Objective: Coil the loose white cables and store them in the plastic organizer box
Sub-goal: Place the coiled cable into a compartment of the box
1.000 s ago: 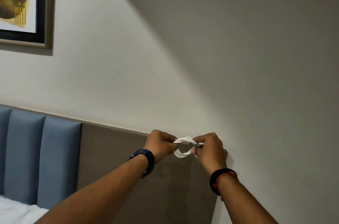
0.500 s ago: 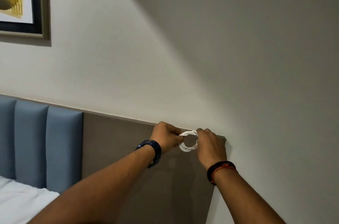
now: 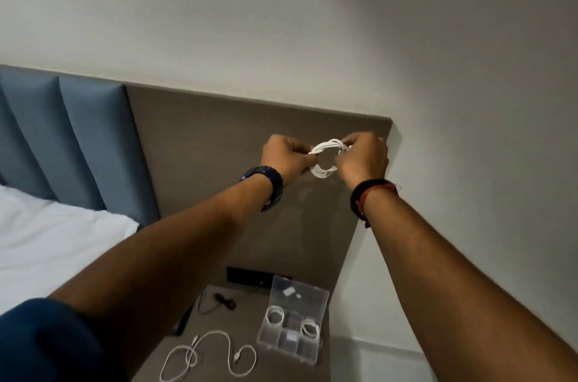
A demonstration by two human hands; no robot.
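Observation:
A small coil of white cable (image 3: 325, 158) is held up in the air in front of the brown headboard panel. My left hand (image 3: 286, 159) pinches its left side and my right hand (image 3: 362, 158) pinches its right side. Far below, on the bedside table, stands the clear plastic organizer box (image 3: 294, 324) with its lid raised; two coiled white cables (image 3: 276, 316) lie in its compartments. A loose white cable (image 3: 212, 353) sprawls on the table left of the box.
A thin black cable (image 3: 222, 300) and a black stick-shaped object (image 3: 184, 320) lie on the bedside table (image 3: 250, 366). A black socket strip (image 3: 250, 277) sits on the brown panel. The bed with white sheet (image 3: 47, 241) and blue headboard (image 3: 78, 138) is at left.
The view has tilted down, bringing the bedside table, organizer box and loose cable into sight; the picture frame has left the view. Both hands still hold the coil between them.

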